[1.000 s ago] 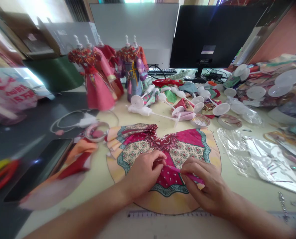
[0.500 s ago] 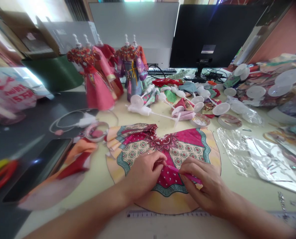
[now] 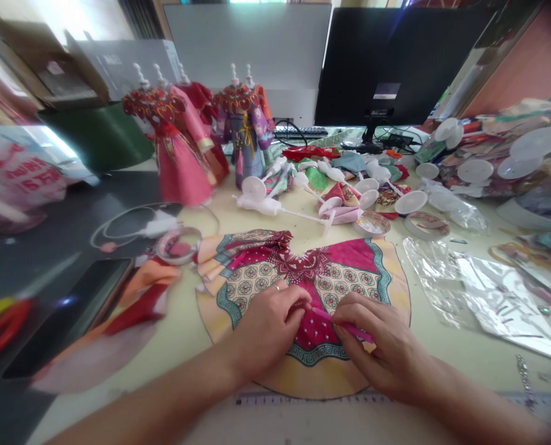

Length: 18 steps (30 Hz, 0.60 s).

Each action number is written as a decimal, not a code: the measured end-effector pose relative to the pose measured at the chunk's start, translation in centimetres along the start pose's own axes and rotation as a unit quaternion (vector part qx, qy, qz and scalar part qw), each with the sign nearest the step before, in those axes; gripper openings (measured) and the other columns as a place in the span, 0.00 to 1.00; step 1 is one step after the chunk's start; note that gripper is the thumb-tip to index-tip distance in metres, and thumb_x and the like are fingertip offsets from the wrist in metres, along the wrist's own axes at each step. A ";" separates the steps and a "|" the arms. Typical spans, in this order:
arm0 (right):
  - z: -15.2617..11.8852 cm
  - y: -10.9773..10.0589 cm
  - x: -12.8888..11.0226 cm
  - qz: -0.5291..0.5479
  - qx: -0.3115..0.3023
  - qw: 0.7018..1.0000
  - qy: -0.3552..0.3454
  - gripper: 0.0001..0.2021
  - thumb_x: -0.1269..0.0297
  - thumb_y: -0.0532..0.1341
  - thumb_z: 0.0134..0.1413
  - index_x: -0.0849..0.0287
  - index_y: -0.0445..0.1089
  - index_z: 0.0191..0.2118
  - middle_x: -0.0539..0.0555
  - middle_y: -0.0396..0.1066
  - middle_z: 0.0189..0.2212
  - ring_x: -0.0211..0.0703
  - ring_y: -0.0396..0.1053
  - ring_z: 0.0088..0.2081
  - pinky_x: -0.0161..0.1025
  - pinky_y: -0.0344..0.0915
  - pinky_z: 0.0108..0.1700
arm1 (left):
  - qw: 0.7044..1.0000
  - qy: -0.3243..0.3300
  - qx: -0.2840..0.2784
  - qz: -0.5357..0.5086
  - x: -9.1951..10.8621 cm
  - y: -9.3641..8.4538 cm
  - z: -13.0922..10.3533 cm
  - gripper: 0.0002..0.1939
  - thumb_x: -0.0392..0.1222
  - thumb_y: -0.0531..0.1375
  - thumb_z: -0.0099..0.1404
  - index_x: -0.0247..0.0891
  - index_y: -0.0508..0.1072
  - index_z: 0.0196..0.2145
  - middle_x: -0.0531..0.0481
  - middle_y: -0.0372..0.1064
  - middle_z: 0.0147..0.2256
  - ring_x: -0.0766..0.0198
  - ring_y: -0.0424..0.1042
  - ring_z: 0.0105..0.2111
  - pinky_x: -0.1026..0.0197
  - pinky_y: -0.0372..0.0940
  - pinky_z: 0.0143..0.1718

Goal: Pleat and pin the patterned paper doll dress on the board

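A semicircular piece of patterned fabric (image 3: 298,259), magenta and cream with a teal key-pattern border and a peach edge, lies on the table before me. Its left end is bunched in folds. Over its lower middle, a narrow bright-pink strip (image 3: 322,313) runs from one hand to the other. My left hand (image 3: 270,318), with a ring on one finger, is closed with fingertips pinched at the strip's left end. My right hand (image 3: 377,334) is closed round its other end, and part of the strip shows below the fingers. The strip's tips are hidden by my fingers.
A ruler (image 3: 312,400) lies along the near side. Dressed doll forms (image 3: 183,142) stand at the back left, with white stands (image 3: 261,201) lying beyond the fabric. Tape rolls (image 3: 426,225), plastic bags (image 3: 502,303), a phone (image 3: 67,318) and red-and-yellow scissors (image 3: 2,327) lie around.
Almost nothing differs. The whole view has shifted very slightly, and both hands keep their hold on the pink strip in the same place.
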State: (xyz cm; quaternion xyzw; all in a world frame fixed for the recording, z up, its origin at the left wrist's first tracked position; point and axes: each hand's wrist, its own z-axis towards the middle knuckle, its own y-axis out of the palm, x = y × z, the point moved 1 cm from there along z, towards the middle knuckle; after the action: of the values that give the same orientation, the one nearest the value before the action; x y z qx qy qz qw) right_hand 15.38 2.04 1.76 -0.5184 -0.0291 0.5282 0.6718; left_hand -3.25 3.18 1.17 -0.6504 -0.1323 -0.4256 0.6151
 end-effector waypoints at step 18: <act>0.0 -0.1 0.1 0.008 0.030 0.999 -0.004 0.05 0.76 0.53 0.54 0.62 0.62 0.36 0.52 0.63 0.27 0.37 0.59 0.28 0.36 0.56 0.28 | 1.000 -0.018 0.004 -0.003 -0.1 0.0 0.1 0.07 0.32 0.52 0.62 0.40 0.68 0.32 0.55 0.68 0.29 0.66 0.65 0.31 0.61 0.59 0.35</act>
State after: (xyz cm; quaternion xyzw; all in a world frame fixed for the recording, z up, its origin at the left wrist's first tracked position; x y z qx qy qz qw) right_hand 15.51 2.14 1.81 -0.4960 -0.0113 0.5365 0.6827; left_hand -3.28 3.29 1.13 -0.6551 -0.1474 -0.4152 0.6138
